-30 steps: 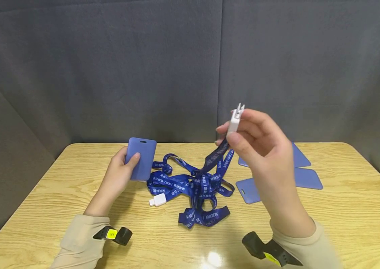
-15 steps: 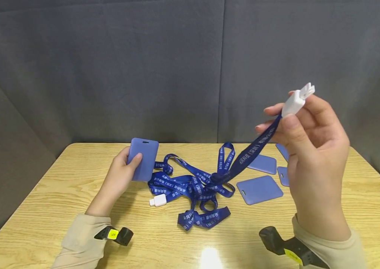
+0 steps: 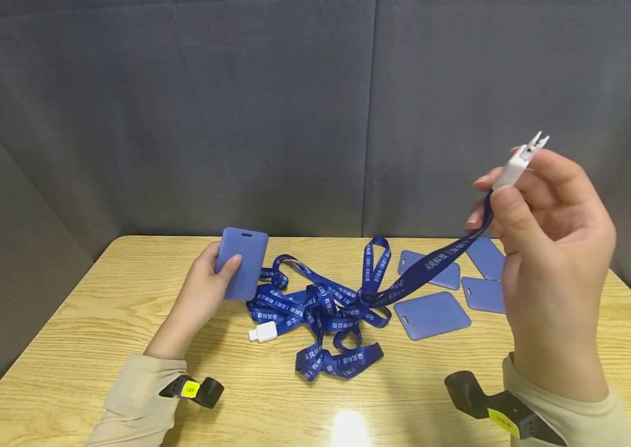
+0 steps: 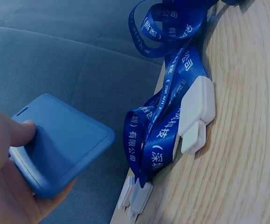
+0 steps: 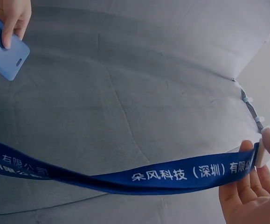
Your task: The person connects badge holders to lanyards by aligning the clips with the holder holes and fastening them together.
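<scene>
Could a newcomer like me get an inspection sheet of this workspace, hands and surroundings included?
Surface: pale wood-grain table.
Job's things: flat blue rectangular card holder, slotted at one end; white plastic clip on a dark-blue printed ribbon lanyard.
Clutter: at least four similar blue card holders; tangled blue lanyards.
Hands: left hand grips the card holder; right hand pinches the clip, raised above the table.
Cables: nothing seen on the table.
Surroundings: dark grey fabric curtain behind.
</scene>
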Available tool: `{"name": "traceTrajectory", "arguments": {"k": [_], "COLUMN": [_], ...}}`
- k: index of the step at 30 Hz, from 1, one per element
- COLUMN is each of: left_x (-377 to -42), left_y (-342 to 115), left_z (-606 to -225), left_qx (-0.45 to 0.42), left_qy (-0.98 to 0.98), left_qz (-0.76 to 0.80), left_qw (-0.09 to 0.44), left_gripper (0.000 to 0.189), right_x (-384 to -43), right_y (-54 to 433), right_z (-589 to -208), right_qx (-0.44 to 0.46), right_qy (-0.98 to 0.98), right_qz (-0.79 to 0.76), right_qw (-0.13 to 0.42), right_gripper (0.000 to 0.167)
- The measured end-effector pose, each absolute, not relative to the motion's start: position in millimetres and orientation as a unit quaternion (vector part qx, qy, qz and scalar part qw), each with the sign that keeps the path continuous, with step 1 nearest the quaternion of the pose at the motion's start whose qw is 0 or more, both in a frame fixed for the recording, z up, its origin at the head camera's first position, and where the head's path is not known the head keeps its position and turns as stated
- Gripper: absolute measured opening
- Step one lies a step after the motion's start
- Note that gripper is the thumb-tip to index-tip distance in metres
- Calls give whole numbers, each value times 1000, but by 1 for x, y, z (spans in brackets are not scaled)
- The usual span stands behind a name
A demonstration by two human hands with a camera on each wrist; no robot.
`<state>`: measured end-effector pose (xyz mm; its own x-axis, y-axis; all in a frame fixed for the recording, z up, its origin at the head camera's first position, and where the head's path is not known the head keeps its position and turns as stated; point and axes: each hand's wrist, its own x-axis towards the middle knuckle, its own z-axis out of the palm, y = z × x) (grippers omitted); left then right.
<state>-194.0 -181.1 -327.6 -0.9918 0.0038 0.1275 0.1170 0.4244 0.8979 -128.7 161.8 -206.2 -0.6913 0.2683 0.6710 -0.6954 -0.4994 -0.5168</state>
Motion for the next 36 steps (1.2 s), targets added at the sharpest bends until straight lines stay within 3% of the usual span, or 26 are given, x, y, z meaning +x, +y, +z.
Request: {"name": "traceTrajectory", "arguments": {"k": [10, 23, 36], "left_x": [-195, -192, -181], "left_y": [-178, -173, -164], "left_z": [-329, -327, -318], "left_qx": [-59, -119, -131], "left_qy": [-847, -864, -874], "left_qz": [-525, -485, -467], "left_qw": [59, 64, 36], "left_gripper": [42, 31, 34], "right_x": [-132, -134, -148], "right_y": [164, 160, 144], "right_z": [-209, -214, -227], "right_qx": [210, 172, 165], "right_qy": [-470, -623, -777], "right_qz": [806, 734, 593], "right_qw": [291, 207, 130], "right_gripper": [39, 27, 21]}}
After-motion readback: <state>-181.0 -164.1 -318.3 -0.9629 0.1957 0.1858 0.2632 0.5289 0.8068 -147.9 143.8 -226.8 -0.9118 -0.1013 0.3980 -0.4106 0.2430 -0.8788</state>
